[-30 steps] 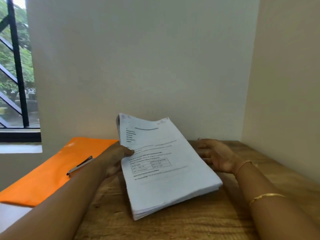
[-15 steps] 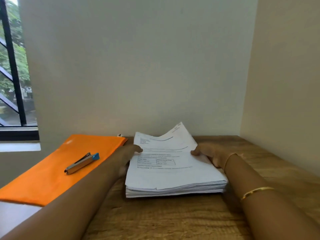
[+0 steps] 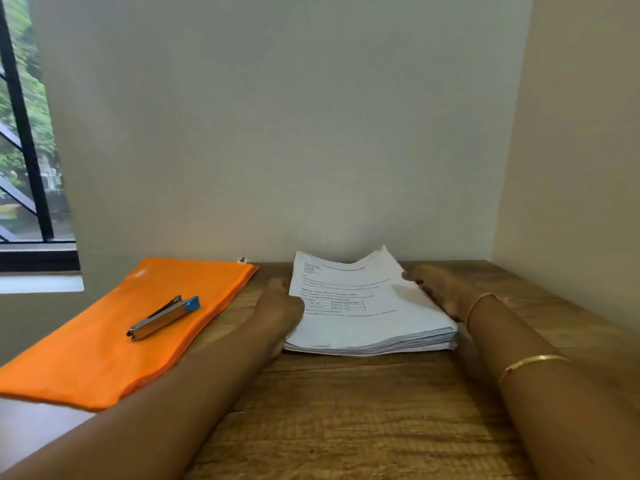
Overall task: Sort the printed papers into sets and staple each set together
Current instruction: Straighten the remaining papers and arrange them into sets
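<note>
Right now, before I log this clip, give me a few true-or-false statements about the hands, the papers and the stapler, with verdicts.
1. The stapler lies on the orange pouch. True.
2. The left hand holds the stapler. False: the left hand rests against the left edge of the paper stack.
3. The right hand touches the paper stack's right side. True.
4. The papers are spread out in several piles. False: they lie as one stack on the wooden table.
5. The orange pouch lies to the right of the paper stack. False: it lies to the left.
</note>
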Motion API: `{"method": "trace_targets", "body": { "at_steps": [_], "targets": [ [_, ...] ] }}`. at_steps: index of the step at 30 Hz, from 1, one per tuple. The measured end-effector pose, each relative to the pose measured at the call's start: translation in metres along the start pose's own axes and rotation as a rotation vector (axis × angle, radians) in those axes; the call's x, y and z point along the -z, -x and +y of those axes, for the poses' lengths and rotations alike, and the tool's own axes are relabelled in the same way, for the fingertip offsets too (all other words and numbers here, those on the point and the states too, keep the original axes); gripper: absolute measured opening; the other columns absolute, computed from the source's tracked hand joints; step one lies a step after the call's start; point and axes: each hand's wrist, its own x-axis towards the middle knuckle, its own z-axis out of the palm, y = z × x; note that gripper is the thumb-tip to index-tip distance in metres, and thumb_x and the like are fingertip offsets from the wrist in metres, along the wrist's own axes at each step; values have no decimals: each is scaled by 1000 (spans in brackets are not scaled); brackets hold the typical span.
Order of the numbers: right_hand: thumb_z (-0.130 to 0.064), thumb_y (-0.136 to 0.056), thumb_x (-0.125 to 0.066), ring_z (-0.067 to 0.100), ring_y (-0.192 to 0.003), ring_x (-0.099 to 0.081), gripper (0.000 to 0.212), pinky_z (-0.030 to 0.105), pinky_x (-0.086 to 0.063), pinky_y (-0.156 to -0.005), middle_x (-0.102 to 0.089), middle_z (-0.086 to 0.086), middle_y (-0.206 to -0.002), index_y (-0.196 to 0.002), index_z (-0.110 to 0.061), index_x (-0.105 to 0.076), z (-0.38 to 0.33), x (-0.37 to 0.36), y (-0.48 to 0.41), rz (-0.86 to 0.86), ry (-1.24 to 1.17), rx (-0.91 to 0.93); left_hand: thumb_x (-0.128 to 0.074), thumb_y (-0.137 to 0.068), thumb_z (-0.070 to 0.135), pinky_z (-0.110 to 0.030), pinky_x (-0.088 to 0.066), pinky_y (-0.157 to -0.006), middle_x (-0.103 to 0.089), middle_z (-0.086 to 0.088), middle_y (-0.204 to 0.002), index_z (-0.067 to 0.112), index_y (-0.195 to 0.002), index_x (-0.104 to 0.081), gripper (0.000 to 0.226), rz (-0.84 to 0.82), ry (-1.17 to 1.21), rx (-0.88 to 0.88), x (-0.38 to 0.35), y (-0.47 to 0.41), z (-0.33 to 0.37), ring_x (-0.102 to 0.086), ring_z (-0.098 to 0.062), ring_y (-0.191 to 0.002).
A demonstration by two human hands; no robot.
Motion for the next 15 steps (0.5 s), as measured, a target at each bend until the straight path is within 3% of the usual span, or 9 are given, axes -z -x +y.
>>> {"method": "trace_targets", "body": {
  "at_steps": [2,4,6,8,10,12,15],
  "targets": [
    [-20,-95,-51,27,-90,-51,22,38,-42,-88,-55,10,-92,-110,-3,-53,-2,1,3,-11,100,6,-43,-97,5,-17,-41,-48,-53,-7,-134,14,-142,-33,47,14,11,-5,-1,0,-1,-53,-8,-75],
    [-16,-94,-53,29,-101,-50,24,38,-41,-95,-54,11,-103,-114,-4,-52,-6,-2,8,21,289,48,-43,-97,5,-17,-43,-51,-53,-6,-133,14,-141,-34,45,8,-1,-34,-2,-2,-3,-53,-8,-78],
    [-9,-91,-51,27,-96,-52,22,31,-44,-79,-54,13,-105,-113,-2,-54,-10,-6,9,70,468,134,-44,-96,3,-18,-48,-59,-53,-5,-134,13,-140,-34,47,-11,-7,-65,-3,-5,-7,-55,-11,-87],
    [-3,-90,-47,17,-74,-47,25,23,-34,-56,-51,10,-92,-115,-2,-50,-7,-10,6,115,531,227,-44,-95,2,-20,-51,-66,-53,-4,-134,14,-140,-35,47,-26,-17,-86,-1,-7,-10,-56,-13,-97],
    [-2,-90,-44,12,-68,-41,28,24,-28,-52,-52,10,-91,-118,-3,-47,-2,-11,5,134,538,280,-45,-95,3,-23,-52,-76,-52,-3,-135,16,-140,-35,48,-38,-63,-122,0,-10,-13,-56,-15,-106],
    [-4,-89,-47,17,-78,-49,28,26,-33,-58,-57,16,-111,-116,-2,-51,5,-13,1,145,553,297,-46,-95,5,-23,-47,-83,-47,-3,-140,19,-143,-32,52,-52,-198,-180,1,-10,-12,-52,-18,-117],
    [-20,-79,-47,32,-112,-52,46,31,-41,-84,-53,15,-130,-123,-9,-53,9,-21,1,170,649,303,-44,-97,8,-17,-33,-87,-39,-3,-146,18,-143,-30,49,-70,-380,-287,1,-6,-12,-43,-18,-127]
  ]
}}
